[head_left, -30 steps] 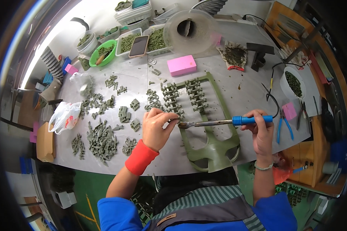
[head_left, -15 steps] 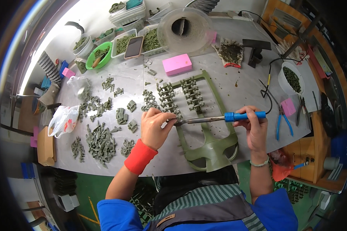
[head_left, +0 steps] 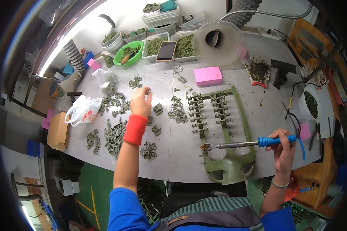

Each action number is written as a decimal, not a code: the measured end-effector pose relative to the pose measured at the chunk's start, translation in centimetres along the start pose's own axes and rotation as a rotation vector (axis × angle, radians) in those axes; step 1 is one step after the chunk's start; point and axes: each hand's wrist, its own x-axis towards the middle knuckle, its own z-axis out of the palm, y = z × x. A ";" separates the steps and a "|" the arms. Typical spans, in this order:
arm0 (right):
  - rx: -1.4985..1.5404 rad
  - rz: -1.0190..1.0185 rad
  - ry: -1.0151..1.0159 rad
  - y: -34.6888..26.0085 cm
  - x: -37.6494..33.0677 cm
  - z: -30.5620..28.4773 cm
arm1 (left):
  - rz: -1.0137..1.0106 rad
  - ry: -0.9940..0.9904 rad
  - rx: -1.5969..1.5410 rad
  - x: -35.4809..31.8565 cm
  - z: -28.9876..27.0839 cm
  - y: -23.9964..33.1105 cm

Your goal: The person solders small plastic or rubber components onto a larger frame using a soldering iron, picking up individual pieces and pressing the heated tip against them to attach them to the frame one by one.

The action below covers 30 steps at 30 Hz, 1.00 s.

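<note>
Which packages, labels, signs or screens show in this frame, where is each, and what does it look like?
Phone: far side of table, lying across clear trays, dark screen, pinkish edge.
Plastic bag: table's left edge, crumpled, white with red print.
Cardboard box: left of the bag, plain brown.
No signs in view.

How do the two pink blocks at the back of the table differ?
The large pink block lies flat beside the clear dome, right of the phone. The small pink block sits left of the green bowl and is much smaller. Both are plain pink, untouched by either hand.
</note>
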 end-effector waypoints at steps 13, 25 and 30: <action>-0.022 -0.026 -0.033 -0.4 0.0 -0.1 | 0.014 -0.254 0.177 2.8 1.2 -6.1; -0.027 -0.055 0.033 -0.9 0.1 -1.4 | -0.371 -0.257 -0.930 0.4 -8.0 -0.7; -0.024 -0.081 0.095 -1.5 -0.3 -2.5 | -0.445 -0.315 -0.957 -1.8 -6.8 6.5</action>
